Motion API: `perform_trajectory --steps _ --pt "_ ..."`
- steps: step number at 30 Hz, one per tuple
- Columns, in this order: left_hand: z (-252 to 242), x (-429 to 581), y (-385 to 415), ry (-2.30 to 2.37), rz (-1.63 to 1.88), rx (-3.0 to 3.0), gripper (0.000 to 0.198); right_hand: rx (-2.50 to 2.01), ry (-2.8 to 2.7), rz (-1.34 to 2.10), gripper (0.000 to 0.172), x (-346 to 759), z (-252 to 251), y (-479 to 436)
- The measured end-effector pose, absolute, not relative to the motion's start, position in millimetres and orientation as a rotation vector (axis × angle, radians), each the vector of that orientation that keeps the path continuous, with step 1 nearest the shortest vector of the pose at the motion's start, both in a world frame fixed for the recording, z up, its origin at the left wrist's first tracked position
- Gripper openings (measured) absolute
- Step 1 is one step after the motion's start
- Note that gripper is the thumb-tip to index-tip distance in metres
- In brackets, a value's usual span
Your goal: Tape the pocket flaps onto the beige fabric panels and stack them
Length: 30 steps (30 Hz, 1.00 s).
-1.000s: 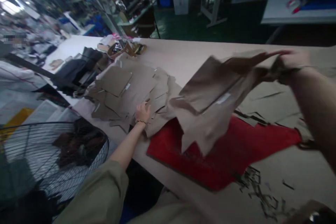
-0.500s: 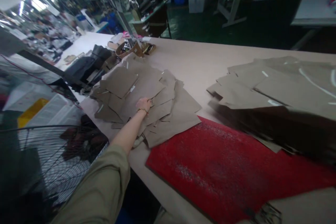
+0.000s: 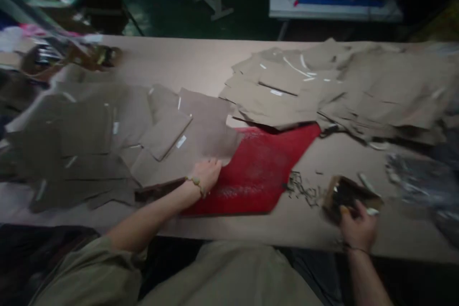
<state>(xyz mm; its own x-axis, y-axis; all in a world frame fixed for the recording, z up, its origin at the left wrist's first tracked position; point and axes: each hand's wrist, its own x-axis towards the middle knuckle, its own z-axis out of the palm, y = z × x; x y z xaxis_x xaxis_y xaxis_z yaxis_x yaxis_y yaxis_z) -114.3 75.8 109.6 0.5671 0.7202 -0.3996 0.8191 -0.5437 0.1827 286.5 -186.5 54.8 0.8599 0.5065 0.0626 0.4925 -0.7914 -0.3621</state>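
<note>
My left hand is closed on the front edge of a tan cut fabric piece with a small white label. That piece overlaps a red board and a spread pile of similar fabric pieces. On the right, my right hand reaches into a small open box of dark small items, its fingers bent and apart. Blur hides whether the fingertips touch anything inside. Several small dark metal-looking bits lie scattered between the board and the box.
A second fanned pile of tan fabric covers the table's right rear. Clear plastic bags lie right of the box. A basket with mixed items stands at the far left. Beyond the table is a white bench.
The view has swung right and down. My left hand has moved from the left pile toward the red board with a fabric piece. My right hand has come into view at the box.
</note>
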Motion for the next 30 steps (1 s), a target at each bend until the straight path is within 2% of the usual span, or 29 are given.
perform_trajectory --steps 3,6,8,12,14,17,20,26,30 --pt "84.4 -87.4 -25.8 0.946 -0.504 2.339 0.031 -2.589 -0.692 0.127 0.071 253.2 40.2 -241.8" --pt "69.4 -78.5 -93.5 0.836 -0.422 2.233 0.019 -2.601 -0.854 0.149 0.063 231.5 22.1 -248.6" --pt "65.1 -79.3 -114.6 0.847 -0.392 2.216 0.022 -2.645 -1.031 0.186 0.057 226.7 15.2 -237.8" --pt "57.2 -87.9 -111.4 1.020 -0.393 2.181 0.025 -2.744 -1.468 0.293 0.053 230.0 8.6 -204.0" --pt "49.3 -88.3 -96.6 1.263 -0.366 2.122 0.029 -2.804 -1.615 0.338 0.055 232.6 4.0 -190.8" --pt "33.3 -75.9 -72.1 1.735 -0.239 1.955 0.042 -2.858 -1.701 0.344 0.054 236.2 -5.8 -184.1" --pt "17.9 -54.2 -56.7 1.935 -0.166 1.888 0.051 -2.828 -1.695 0.329 0.048 240.7 -16.5 -189.4" --pt "2.9 -29.7 -61.8 2.010 -0.172 1.936 0.037 -2.767 -1.599 0.366 0.038 250.1 -19.4 -202.5" --pt "4.3 -31.6 -64.5 1.992 -0.174 1.989 0.036 -2.743 -1.544 0.411 0.040 254.8 -12.1 -201.9"
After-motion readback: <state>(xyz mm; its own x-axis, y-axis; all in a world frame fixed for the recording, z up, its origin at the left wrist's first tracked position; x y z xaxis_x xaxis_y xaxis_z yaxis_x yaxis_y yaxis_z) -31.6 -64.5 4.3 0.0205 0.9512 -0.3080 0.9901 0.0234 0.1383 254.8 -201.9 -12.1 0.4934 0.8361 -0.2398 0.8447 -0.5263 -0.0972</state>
